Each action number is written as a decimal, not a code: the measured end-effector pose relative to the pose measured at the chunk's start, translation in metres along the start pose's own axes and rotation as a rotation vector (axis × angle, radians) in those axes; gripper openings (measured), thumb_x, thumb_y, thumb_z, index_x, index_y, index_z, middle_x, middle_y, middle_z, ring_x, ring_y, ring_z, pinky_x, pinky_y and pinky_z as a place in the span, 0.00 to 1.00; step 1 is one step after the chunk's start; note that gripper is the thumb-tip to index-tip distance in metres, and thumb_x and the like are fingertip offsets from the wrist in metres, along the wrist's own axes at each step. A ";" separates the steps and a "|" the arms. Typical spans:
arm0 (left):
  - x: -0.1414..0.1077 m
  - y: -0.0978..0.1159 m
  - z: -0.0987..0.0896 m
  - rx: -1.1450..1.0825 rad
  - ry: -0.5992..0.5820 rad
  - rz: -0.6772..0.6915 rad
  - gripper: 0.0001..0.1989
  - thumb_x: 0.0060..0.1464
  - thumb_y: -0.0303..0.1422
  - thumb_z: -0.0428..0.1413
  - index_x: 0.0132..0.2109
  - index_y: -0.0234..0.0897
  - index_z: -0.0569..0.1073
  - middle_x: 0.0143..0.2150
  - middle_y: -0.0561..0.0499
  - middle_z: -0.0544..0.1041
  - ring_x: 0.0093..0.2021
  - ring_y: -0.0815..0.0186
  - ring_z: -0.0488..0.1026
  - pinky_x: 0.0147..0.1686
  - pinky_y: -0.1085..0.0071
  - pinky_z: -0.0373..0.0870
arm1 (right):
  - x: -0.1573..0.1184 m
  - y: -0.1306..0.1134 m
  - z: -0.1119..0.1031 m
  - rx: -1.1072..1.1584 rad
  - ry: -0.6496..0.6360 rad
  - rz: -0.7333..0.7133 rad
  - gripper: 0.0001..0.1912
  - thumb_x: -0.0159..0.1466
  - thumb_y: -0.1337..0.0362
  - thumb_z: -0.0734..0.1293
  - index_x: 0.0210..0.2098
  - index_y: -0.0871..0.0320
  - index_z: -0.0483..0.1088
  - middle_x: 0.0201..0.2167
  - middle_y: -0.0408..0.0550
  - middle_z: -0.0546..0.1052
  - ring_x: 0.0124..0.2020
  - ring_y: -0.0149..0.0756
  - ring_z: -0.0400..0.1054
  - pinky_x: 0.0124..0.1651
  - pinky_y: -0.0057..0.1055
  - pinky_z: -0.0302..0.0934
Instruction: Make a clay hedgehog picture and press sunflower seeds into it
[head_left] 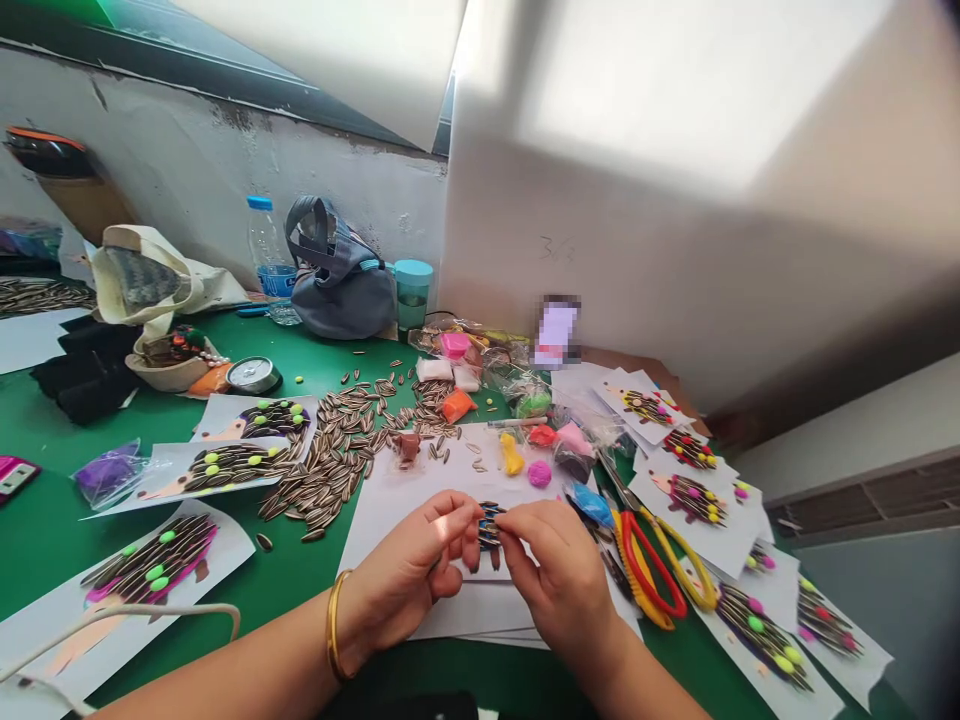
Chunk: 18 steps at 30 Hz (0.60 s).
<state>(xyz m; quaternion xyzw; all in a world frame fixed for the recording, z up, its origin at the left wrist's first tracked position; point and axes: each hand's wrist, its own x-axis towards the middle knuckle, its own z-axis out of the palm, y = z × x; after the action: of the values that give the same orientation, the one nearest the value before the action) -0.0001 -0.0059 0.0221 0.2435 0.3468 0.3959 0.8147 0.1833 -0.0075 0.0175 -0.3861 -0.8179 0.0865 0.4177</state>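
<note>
My left hand (416,575), with a gold bangle at the wrist, is held over white paper (386,515) with its fingertips pinched; what lies between them is too small to make out. Close on its right, my right hand (559,570) has thumb and index finger pressed together, also on something I cannot make out. Between and behind the fingertips shows a blue clay piece (490,527) set with striped seeds, partly covered by the hands. A heap of striped sunflower seeds (330,460) spreads to the left of the paper. Yellow clay (512,455) and a magenta clay ball (538,474) rest beyond my hands.
Red-handled scissors (651,565) and yellow-handled scissors (694,570) lie right of my right hand. Seed-covered hedgehog pictures lie on the left (154,570) and right (694,500). Behind stand a bottle (271,265), a grey bag (341,280), a cup (412,295) and a blurred phone (556,332).
</note>
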 end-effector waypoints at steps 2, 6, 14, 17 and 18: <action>0.003 -0.001 -0.001 0.122 0.003 -0.038 0.19 0.51 0.45 0.65 0.35 0.36 0.68 0.22 0.60 0.61 0.20 0.77 0.52 0.17 0.79 0.41 | -0.001 0.000 0.000 0.013 -0.017 -0.006 0.10 0.67 0.74 0.64 0.45 0.55 0.70 0.34 0.47 0.78 0.35 0.38 0.70 0.40 0.36 0.60; 0.009 -0.002 -0.006 0.340 0.014 0.035 0.20 0.51 0.47 0.63 0.33 0.36 0.68 0.19 0.62 0.57 0.19 0.76 0.47 0.19 0.77 0.41 | -0.002 0.000 0.001 0.057 -0.047 -0.004 0.10 0.67 0.73 0.65 0.45 0.54 0.71 0.33 0.46 0.78 0.36 0.38 0.71 0.41 0.36 0.61; 0.013 0.003 -0.014 0.716 -0.024 0.235 0.12 0.54 0.41 0.60 0.34 0.35 0.73 0.29 0.51 0.76 0.33 0.65 0.70 0.34 0.71 0.65 | -0.001 0.005 0.000 0.153 -0.142 0.149 0.06 0.66 0.70 0.65 0.36 0.54 0.72 0.30 0.44 0.76 0.35 0.36 0.69 0.40 0.33 0.60; 0.016 0.006 -0.019 0.871 0.049 0.302 0.12 0.55 0.41 0.58 0.33 0.36 0.73 0.29 0.51 0.75 0.31 0.64 0.70 0.33 0.70 0.65 | 0.001 0.014 -0.005 0.172 -0.146 0.223 0.05 0.65 0.69 0.65 0.34 0.54 0.71 0.31 0.43 0.74 0.36 0.36 0.68 0.41 0.32 0.60; 0.017 0.008 -0.022 0.938 0.093 0.334 0.12 0.55 0.41 0.57 0.34 0.36 0.74 0.28 0.51 0.74 0.30 0.64 0.69 0.32 0.70 0.64 | 0.002 0.018 -0.008 0.159 -0.144 0.259 0.05 0.65 0.69 0.65 0.34 0.54 0.71 0.32 0.44 0.74 0.36 0.36 0.68 0.41 0.32 0.60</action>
<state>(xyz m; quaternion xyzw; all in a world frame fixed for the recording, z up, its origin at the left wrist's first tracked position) -0.0130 0.0156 0.0067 0.6180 0.4796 0.3326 0.5267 0.1986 0.0047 0.0154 -0.4467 -0.7799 0.2312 0.3726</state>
